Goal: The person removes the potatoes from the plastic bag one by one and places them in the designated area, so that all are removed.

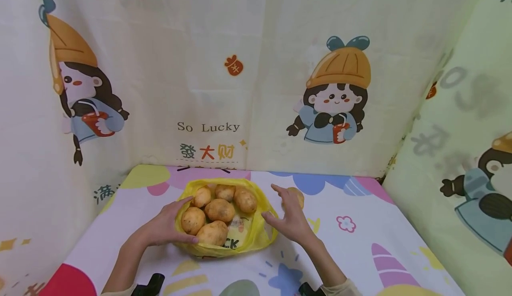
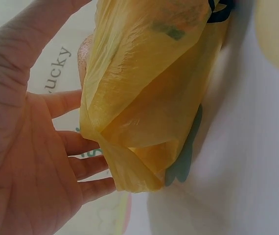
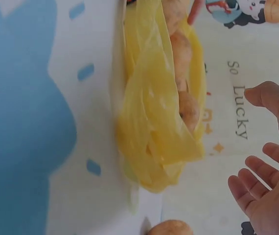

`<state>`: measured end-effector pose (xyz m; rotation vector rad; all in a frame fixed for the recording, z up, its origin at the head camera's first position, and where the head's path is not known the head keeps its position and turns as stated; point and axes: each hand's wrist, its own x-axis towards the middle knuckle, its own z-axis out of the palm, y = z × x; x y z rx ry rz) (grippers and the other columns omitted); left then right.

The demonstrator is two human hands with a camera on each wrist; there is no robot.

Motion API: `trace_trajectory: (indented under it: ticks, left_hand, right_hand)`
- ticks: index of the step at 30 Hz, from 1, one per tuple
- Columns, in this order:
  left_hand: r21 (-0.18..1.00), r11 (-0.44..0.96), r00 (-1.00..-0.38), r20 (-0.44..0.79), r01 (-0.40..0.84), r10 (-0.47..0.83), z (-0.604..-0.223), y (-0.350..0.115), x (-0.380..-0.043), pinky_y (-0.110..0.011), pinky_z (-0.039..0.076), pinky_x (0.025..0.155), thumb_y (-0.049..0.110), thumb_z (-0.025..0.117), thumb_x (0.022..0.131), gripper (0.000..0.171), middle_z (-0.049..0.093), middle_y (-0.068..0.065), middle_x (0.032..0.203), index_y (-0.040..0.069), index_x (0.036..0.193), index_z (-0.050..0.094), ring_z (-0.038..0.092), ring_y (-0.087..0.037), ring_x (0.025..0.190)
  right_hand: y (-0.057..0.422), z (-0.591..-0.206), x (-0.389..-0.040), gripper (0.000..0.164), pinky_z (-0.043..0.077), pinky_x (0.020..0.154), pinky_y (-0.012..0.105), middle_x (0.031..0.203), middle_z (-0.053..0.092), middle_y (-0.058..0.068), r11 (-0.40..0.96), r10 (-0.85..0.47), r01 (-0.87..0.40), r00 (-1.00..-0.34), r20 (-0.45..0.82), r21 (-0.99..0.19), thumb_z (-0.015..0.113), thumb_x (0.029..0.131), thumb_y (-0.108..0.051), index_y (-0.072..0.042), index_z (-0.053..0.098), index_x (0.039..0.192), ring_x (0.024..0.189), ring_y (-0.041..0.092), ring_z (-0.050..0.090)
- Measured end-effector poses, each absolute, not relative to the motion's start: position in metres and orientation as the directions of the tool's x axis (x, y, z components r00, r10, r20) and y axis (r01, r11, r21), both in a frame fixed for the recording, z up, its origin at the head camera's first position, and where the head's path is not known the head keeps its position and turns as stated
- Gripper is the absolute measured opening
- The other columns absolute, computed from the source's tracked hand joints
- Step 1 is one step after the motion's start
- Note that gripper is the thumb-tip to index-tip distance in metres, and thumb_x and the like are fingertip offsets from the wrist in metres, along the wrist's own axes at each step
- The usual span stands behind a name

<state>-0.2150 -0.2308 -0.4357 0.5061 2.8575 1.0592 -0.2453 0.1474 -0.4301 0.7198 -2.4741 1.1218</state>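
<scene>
A yellow plastic bag sits with its mouth spread wide on the table, and several potatoes lie inside it, towards its left. Around the bag's left side my left hand is spread, thumb at the front rim. In the left wrist view its extended fingertips touch the yellow plastic. My right hand hovers by the bag's right rim, thumb and fingers apart and holding nothing. Behind that hand a loose potato rests on the table, partly hidden; its top also shows in the right wrist view.
The table carries a cloth with coloured shapes. A printed curtain with cartoon figures stands behind the table, and similar fabric closes off the left and right sides.
</scene>
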Motion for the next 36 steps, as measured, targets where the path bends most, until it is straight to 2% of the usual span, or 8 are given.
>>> trace_trajectory:
  ticks: [4,7,12,16,22,30,36]
  left_hand:
    - [0.642,0.713,-0.946,0.060,0.281,0.318,-0.436,-0.230,-0.215,-0.075,0.032,0.106,0.058,0.090,0.067,0.121,0.040,-0.029,0.154,-0.002,0.155,0.033,0.031,-0.055,0.141]
    - [0.646,0.715,-0.949,0.050,0.269,0.312,-0.436,-0.230,-0.215,-0.075,0.032,0.106,0.058,0.090,0.067,0.122,0.038,-0.029,0.155,-0.001,0.156,0.032,0.030,-0.055,0.141]
    - [0.646,0.718,-0.951,0.043,0.259,0.305,-0.436,-0.229,-0.213,-0.075,0.032,0.106,0.058,0.091,0.067,0.122,0.037,-0.029,0.156,-0.001,0.156,0.032,0.030,-0.055,0.141]
    - [0.645,0.719,-0.951,0.043,0.260,0.305,-0.436,-0.229,-0.213,-0.075,0.032,0.106,0.059,0.090,0.067,0.122,0.038,-0.029,0.155,-0.001,0.156,0.032,0.030,-0.055,0.141]
    - [0.644,0.722,-0.953,0.034,0.252,0.302,-0.437,-0.229,-0.215,-0.075,0.032,0.106,0.058,0.090,0.067,0.122,0.038,-0.028,0.156,0.001,0.157,0.031,0.030,-0.054,0.142]
    - [0.643,0.722,-0.952,0.041,0.257,0.303,-0.435,-0.228,-0.214,-0.075,0.032,0.106,0.059,0.090,0.067,0.122,0.037,-0.028,0.156,0.001,0.157,0.032,0.030,-0.055,0.142]
    - [0.647,0.717,-0.950,0.042,0.262,0.310,-0.435,-0.228,-0.214,-0.075,0.032,0.106,0.057,0.091,0.067,0.121,0.037,-0.029,0.156,0.000,0.156,0.032,0.030,-0.055,0.141]
  right_hand:
    - [0.140,-0.432,-0.241,0.077,0.053,0.090,0.048,0.138,0.056,0.010,0.547,-0.329,-0.567,-0.822,0.464,-0.616,0.085,0.081,-0.020,-0.011,0.049,0.149,0.121,0.027,0.051]
    - [0.135,-0.434,-0.239,0.078,0.054,0.088,0.045,0.141,0.055,0.012,0.536,-0.336,-0.559,-0.829,0.448,-0.633,0.085,0.081,-0.021,-0.011,0.049,0.150,0.120,0.029,0.052]
    - [0.126,-0.437,-0.240,0.076,0.054,0.084,0.047,0.143,0.055,0.016,0.517,-0.358,-0.551,-0.835,0.419,-0.655,0.083,0.084,-0.025,-0.010,0.048,0.149,0.118,0.035,0.054]
    - [0.121,-0.437,-0.241,0.075,0.054,0.083,0.046,0.144,0.055,0.016,0.518,-0.361,-0.520,-0.852,0.378,-0.679,0.082,0.085,-0.026,-0.010,0.048,0.150,0.115,0.032,0.055]
    - [0.115,-0.439,-0.246,0.074,0.055,0.082,0.049,0.140,0.057,0.016,0.520,-0.348,-0.490,-0.870,0.351,-0.699,0.081,0.087,-0.027,-0.005,0.048,0.149,0.109,0.029,0.058]
    - [0.111,-0.445,-0.257,0.071,0.051,0.079,0.033,0.139,0.057,0.013,0.545,-0.331,-0.443,-0.894,0.303,-0.712,0.080,0.089,-0.033,-0.005,0.049,0.147,0.108,0.023,0.058]
    - [0.109,-0.448,-0.263,0.071,0.052,0.078,0.031,0.138,0.058,0.013,0.561,-0.324,-0.412,-0.908,0.267,-0.718,0.079,0.090,-0.035,-0.006,0.050,0.147,0.104,0.024,0.060]
